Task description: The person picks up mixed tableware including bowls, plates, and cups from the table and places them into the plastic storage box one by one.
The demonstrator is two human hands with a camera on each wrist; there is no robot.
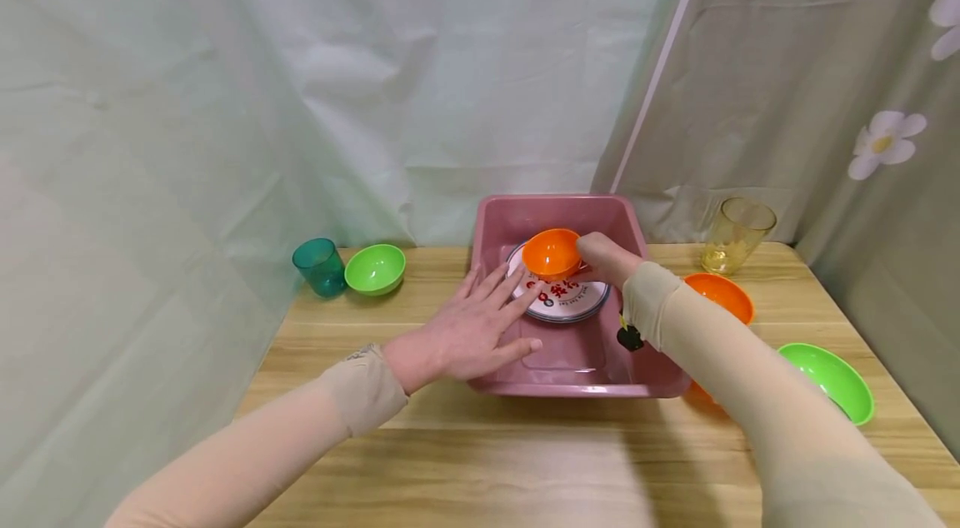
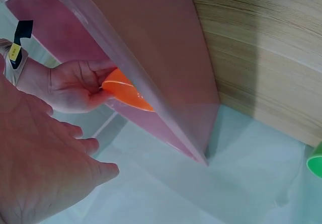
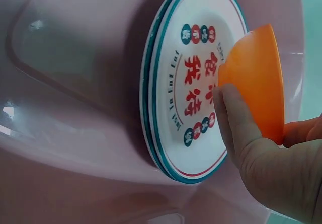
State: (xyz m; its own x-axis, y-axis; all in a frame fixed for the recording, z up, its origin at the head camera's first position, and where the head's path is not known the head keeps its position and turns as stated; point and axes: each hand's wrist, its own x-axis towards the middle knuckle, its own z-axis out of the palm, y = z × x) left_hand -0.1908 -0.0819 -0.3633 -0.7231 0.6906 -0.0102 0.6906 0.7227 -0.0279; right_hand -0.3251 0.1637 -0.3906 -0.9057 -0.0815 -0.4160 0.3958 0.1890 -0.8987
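My right hand (image 1: 604, 258) pinches an orange bowl (image 1: 552, 253) by its side, thumb at the rim and fingers beneath, as the right wrist view shows. The bowl is over a small stack of white plates (image 3: 196, 83) with teal rims and red lettering, which lies inside a pink plastic basin (image 1: 570, 389). In the right wrist view the bowl is tilted and overlaps the top plate. My left hand (image 1: 483, 326) hovers palm down with fingers spread over the basin's left edge, holding nothing.
Left of the basin stand a teal cup (image 1: 320, 267) and a green bowl (image 1: 376, 270). To its right are a yellow glass (image 1: 738, 235), another orange bowl (image 1: 720, 296) and a green bowl (image 1: 831, 381), partly behind my right arm. Curtains (image 1: 450, 95) hang behind the wooden table (image 1: 480, 470).
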